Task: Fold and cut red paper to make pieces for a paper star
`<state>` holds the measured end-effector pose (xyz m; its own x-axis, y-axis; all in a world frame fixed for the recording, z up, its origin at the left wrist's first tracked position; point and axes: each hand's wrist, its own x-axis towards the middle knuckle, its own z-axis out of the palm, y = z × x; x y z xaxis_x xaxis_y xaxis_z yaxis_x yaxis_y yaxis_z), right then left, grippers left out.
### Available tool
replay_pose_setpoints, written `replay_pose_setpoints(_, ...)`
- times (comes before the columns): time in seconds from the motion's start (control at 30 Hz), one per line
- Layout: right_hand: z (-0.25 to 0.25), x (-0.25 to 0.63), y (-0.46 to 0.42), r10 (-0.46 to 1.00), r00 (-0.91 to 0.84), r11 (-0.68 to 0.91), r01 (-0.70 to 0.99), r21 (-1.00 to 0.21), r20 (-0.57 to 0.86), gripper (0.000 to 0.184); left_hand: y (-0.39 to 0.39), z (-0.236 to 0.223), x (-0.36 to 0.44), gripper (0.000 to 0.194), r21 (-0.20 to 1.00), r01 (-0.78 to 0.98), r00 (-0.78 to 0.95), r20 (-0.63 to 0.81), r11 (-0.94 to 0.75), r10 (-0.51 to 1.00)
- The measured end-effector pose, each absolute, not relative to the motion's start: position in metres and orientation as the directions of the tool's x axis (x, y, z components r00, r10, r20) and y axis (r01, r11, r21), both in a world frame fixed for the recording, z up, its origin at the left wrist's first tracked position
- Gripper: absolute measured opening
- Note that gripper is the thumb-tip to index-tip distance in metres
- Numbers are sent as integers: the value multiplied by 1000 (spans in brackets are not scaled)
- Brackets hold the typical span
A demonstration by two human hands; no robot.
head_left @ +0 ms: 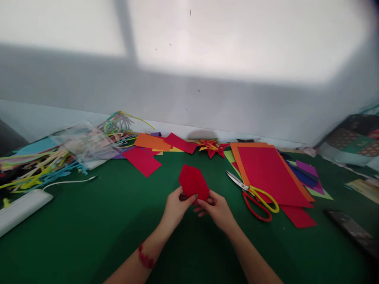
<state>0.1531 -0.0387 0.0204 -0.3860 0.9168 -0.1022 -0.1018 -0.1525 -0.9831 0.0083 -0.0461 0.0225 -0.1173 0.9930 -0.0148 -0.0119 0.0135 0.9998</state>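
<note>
A piece of folded red paper point(193, 180) with a many-sided outline is held up over the green table point(118, 221). My left hand point(177, 204) grips its lower left edge, thumb on the front face. At the lower right edge my right hand point(215, 207) pinches the same paper between thumb and fingers. Both thumbs come close together at the bottom of the sheet. Scissors point(247, 188) with one yellow and one red handle lie partly spread to the right of my hands, overlapping the stack of red sheets point(266, 169).
Folded red and orange paper stars point(211, 146) sit by the wall. Loose red paper point(143, 161) and an orange piece point(151, 141) lie to their left. Pipe cleaners point(44, 167) and a clear plastic bag point(89, 144) heap up far left, near a white power strip point(25, 209). A phone point(352, 228) lies right.
</note>
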Motion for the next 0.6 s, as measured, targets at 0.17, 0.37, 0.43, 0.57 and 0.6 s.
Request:
replay_pose_setpoints(0.17,24,157,-38,906,-411,-149,-84,-985,-101,31,-46,19,9,21,995,-77,27,-60,62,998)
replay_pose_setpoints(0.37,22,154,-39,927,-360,-146,-86,-986,-105,24,-47,16,12,18,985,-158,-79,-86,73,993)
replay_pose_setpoints(0.43,21,153,-39,932,-347,-144,-94,-985,-103,23,-46,15,14,20,983,-167,-106,-98,79,990)
replay_pose_setpoints(0.57,19,154,-39,919,-381,-135,-75,-988,-96,24,-46,13,16,24,978,-183,-147,-129,101,981)
replay_pose_setpoints(0.6,18,154,-39,916,-389,-135,-63,-989,-100,24,-46,13,15,25,976,-190,-165,-138,106,977)
